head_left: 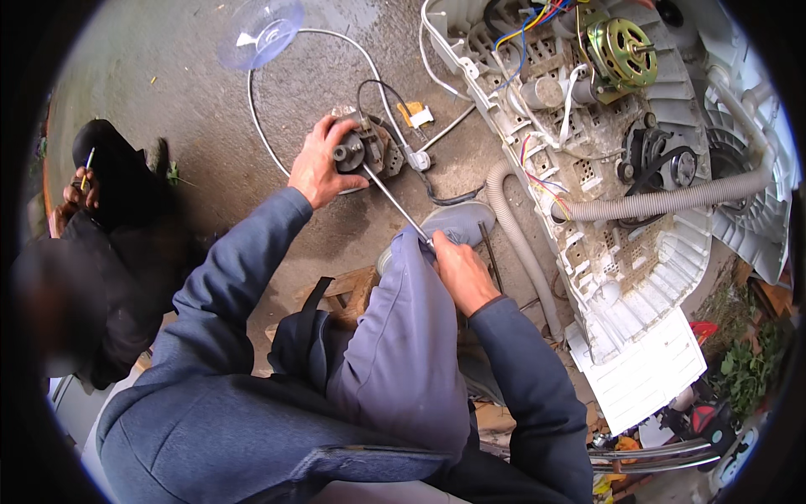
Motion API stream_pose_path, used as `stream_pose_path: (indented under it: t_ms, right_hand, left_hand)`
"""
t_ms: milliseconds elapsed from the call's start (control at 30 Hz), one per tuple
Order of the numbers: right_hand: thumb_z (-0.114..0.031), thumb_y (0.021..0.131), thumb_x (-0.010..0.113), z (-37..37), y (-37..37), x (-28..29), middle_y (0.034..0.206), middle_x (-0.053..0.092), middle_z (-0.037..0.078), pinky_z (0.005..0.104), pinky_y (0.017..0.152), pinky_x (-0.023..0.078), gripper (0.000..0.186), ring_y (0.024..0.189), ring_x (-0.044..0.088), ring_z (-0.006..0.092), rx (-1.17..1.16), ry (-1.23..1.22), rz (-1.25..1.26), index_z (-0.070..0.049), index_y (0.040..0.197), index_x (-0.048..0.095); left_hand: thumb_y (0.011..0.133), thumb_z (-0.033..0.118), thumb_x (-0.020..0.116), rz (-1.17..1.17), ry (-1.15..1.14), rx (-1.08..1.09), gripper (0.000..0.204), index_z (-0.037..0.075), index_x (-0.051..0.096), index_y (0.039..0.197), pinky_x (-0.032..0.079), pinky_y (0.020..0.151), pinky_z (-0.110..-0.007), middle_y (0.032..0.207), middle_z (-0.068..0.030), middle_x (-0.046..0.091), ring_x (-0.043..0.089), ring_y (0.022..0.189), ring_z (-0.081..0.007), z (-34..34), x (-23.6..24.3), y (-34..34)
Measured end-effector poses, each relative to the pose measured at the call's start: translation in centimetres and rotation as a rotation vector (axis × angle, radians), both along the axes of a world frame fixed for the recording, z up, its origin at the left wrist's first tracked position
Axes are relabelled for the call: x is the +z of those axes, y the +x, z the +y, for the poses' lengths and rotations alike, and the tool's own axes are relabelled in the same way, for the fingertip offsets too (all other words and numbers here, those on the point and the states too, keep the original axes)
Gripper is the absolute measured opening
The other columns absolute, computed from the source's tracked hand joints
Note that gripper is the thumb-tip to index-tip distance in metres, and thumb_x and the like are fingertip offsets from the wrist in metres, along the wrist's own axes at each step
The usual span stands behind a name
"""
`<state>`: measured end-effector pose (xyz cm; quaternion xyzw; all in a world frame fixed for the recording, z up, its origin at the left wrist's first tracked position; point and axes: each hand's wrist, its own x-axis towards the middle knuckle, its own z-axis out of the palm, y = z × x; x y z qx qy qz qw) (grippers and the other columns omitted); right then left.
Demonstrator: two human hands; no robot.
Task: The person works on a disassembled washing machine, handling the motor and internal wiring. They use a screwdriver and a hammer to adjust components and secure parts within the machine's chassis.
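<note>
A seated person, seen from above, works with both bare hands over concrete ground [197, 109]. A small metal motor [388, 153] is ahead of the knees, above the grey shoe [457, 220]. The left hand [319, 168] is right at it, fingers curled over its far side and thumb on its near side, gripping the part around its round grey end.

The right hand [464, 273] sits lower and to the right, beside the trouser leg [399, 336], closed around the near end of a long metal rod [388, 196], perhaps a screwdriver; any handle is hidden in the fist. From the right hand, the motor lies forward and to the left, and the rod's long axis runs straight along that diagonal. Its far tip reaches the motor beside the left thumb; whether it touches or stops just short is hard to tell.

A pale cable [253, 118] loops on the ground beyond. To the right stands a pale plastic machine casing [625, 286] with a ribbed hose [663, 204].
</note>
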<state>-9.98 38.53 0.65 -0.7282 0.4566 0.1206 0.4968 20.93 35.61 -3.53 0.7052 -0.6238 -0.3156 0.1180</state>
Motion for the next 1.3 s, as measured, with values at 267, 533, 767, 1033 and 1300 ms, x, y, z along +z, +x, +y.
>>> stream_pose_path:
  t_ms: [267,533,767,1033,1300]
  right_hand:
    - [-0.003,0.092,0.055,-2.1,-0.2,3.8,0.094,0.066,0.035,0.0549,0.073,0.055,0.020,0.081,0.069,0.0488,-0.041,0.102,-0.426,0.007,0.108,0.048]
    - [-0.007,0.093,0.054,-0.9,0.3,4.9,0.079,0.068,0.027,0.0560,0.072,0.055,0.013,0.081,0.070,0.0464,0.061,-0.065,0.094,0.000,0.102,0.047]
    - [-0.010,0.097,0.049,0.9,1.3,3.4,0.089,0.071,0.022,0.0532,0.071,0.057,0.010,0.079,0.072,0.0420,0.060,-0.135,0.226,-0.005,0.106,0.047]
    - [-0.018,0.094,0.063,4.0,-4.7,0.4,0.084,0.066,0.022,0.0533,0.065,0.051,0.020,0.075,0.065,0.0447,-0.090,-0.246,0.018,-0.005,0.103,0.052]
    - [-0.022,0.095,0.068,18.1,-13.4,-2.5,0.088,0.067,0.023,0.0510,0.068,0.050,0.022,0.081,0.065,0.0473,-0.710,-0.133,0.151,-0.005,0.104,0.057]
  left_hand:
    - [0.055,0.022,0.097,-0.077,0.023,0.050,0.098,0.019,0.050,0.141,0.042,0.115,-0.048,0.156,-0.0222,0.037,0.043,0.139,-0.0442,0.7,1.1,-1.4]
    - [0.065,0.014,0.090,-0.110,-0.122,-0.209,0.086,0.007,0.051,0.142,0.036,0.120,-0.047,0.154,-0.0162,0.046,0.037,0.147,-0.0383,1.2,1.2,0.7]
    - [0.071,0.017,0.090,0.160,-0.275,0.105,0.078,0.005,0.054,0.140,0.040,0.117,-0.045,0.144,-0.0207,0.056,0.052,0.138,-0.0362,1.3,3.8,0.3]
    - [0.080,0.011,0.086,0.665,-0.157,0.556,0.078,0.002,0.042,0.144,0.049,0.106,-0.040,0.140,-0.0165,0.058,0.059,0.127,-0.0256,1.1,3.8,2.6]
    - [0.084,0.063,0.075,1.652,0.236,0.557,0.087,0.003,0.050,0.143,0.051,0.107,-0.049,0.137,-0.0222,0.059,0.060,0.127,-0.0360,0.1,6.2,-0.2]
